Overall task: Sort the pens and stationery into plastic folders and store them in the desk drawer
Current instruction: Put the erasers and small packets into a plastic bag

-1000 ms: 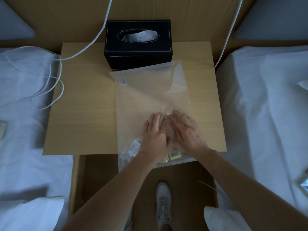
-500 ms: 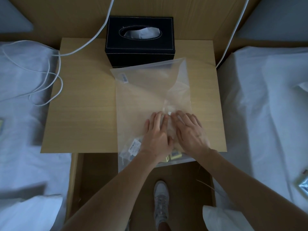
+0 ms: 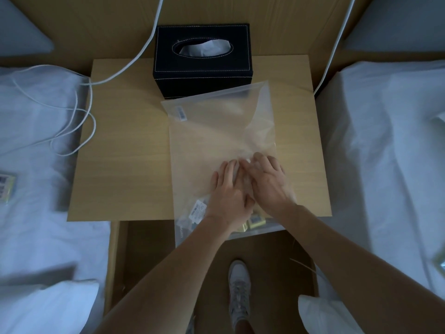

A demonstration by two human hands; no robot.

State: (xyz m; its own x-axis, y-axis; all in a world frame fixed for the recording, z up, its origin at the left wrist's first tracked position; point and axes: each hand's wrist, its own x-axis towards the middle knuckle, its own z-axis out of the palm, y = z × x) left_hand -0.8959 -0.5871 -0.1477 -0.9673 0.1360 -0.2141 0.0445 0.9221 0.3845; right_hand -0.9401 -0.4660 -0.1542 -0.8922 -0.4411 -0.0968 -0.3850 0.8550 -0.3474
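Hands: left hand and right hand lay flat, fingers straight, pressing the plastic folder.
Edges: the folder overhung the table front edge.
Room: bare tabletop lay left.

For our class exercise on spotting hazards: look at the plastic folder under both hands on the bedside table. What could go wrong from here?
1. The plastic folder overhangs the table's front edge with the small packets bunched at that end; if the left hand and right hand lift off, it may slide down.
2. The folder's far corner lies against the tissue box; pushing forward could crumple it.
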